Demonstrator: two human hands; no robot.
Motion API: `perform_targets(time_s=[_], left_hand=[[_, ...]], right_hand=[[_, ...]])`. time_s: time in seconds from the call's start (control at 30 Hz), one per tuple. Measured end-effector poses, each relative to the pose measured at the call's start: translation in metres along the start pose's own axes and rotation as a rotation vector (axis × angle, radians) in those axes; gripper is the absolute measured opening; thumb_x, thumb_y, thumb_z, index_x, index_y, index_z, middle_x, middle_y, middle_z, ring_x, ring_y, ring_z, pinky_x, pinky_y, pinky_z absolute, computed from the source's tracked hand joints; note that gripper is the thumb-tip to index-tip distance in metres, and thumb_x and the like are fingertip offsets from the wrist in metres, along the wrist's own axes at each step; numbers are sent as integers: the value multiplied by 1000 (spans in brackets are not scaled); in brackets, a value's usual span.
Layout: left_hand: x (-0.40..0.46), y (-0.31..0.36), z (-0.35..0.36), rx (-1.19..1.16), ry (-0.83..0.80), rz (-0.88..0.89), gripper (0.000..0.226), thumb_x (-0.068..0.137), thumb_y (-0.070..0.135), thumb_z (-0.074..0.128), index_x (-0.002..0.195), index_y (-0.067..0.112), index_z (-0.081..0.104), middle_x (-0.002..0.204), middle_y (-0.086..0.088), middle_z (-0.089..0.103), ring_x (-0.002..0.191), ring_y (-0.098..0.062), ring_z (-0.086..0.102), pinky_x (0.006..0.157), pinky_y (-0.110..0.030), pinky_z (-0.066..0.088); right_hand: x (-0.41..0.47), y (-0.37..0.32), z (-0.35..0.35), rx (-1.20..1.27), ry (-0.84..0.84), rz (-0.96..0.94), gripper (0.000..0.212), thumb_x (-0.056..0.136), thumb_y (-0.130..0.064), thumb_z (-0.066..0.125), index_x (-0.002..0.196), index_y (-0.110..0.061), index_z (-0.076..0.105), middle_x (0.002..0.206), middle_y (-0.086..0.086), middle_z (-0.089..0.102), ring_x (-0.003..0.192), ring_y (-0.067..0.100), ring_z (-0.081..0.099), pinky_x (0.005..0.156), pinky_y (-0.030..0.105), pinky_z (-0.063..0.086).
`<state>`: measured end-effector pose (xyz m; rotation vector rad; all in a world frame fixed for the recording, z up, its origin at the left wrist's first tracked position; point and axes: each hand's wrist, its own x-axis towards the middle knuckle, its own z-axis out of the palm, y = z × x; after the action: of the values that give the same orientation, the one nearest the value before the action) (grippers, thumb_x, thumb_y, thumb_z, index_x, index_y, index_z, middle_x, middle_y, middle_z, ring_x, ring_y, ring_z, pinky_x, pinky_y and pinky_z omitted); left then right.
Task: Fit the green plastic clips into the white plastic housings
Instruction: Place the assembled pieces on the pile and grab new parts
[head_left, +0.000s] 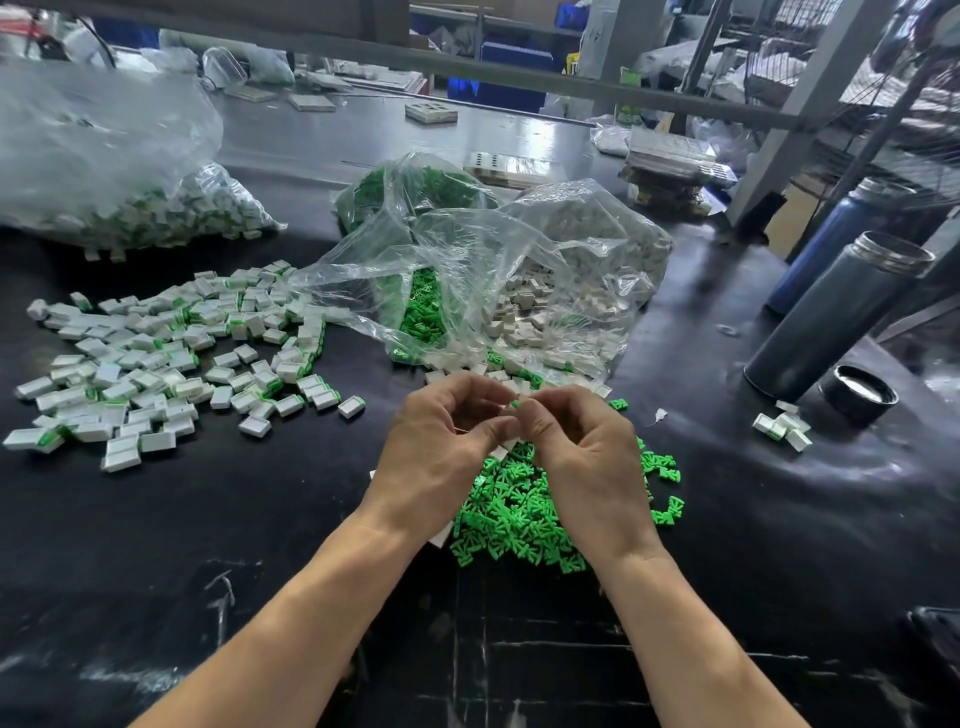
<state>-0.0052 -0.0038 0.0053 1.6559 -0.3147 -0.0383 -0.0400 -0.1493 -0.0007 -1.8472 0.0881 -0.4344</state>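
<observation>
1. Pushing a green clip (515, 402) in crooked is my worry here; the part is tiny and mostly hidden, so it could jam or pop out onto the table (208, 545).
2. Left hand (441, 452) and right hand (582, 457) meet fingertip to fingertip, pinched tight on it above the loose clip pile (519, 514). Can't see the housing between them.

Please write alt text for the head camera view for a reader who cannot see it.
Two bare hands, left hand and right hand, meet over a pile of green clips on a black table, pinching a small part between their fingertips. Assembled white housings lie scattered to the left; clear bags of parts sit behind.
</observation>
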Motion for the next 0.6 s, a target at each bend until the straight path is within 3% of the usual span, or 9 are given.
perform_targets(time_s=[0.1, 0.27, 0.37, 0.47, 0.6], left_hand=[[-1, -3, 2, 115, -10, 51, 18, 89, 18, 79, 99, 32, 72, 82, 11, 75, 78, -7, 72, 72, -29, 61], [1, -6, -7, 370, 37, 114, 18, 89, 23, 79, 99, 37, 71, 86, 19, 72, 79, 3, 68, 68, -15, 56], [6, -8, -23, 565, 83, 77, 15, 89, 30, 78, 98, 38, 68, 94, 20, 64, 81, 4, 63, 76, -17, 55], [14, -12, -43, 756, 175, -36, 11, 91, 32, 74, 101, 33, 73, 101, 12, 65, 91, -9, 64, 84, -34, 55], [22, -17, -60, 942, 252, -144, 17, 94, 30, 69, 110, 26, 74, 114, 0, 70, 106, -24, 65, 92, -39, 54]], right_hand=[[0, 2, -1, 4, 20, 4, 8, 98, -25, 71, 91, -25, 72, 78, -10, 73, 67, 3, 65, 60, 15, 48], [2, 9, -1, -3, 55, 39, 11, 100, -20, 68, 93, -27, 74, 76, -10, 72, 63, 1, 60, 59, 17, 44], [7, 14, -4, 20, 86, 85, 15, 101, -18, 66, 95, -27, 75, 72, -10, 69, 61, 2, 57, 58, 22, 42], [9, 19, -6, 41, 89, 109, 14, 102, -19, 65, 95, -24, 75, 62, -14, 60, 54, 1, 47, 51, 18, 37], [9, 19, -6, 32, 81, 107, 12, 101, -24, 67, 92, -21, 74, 54, -17, 53, 48, 1, 41, 47, 15, 33]])
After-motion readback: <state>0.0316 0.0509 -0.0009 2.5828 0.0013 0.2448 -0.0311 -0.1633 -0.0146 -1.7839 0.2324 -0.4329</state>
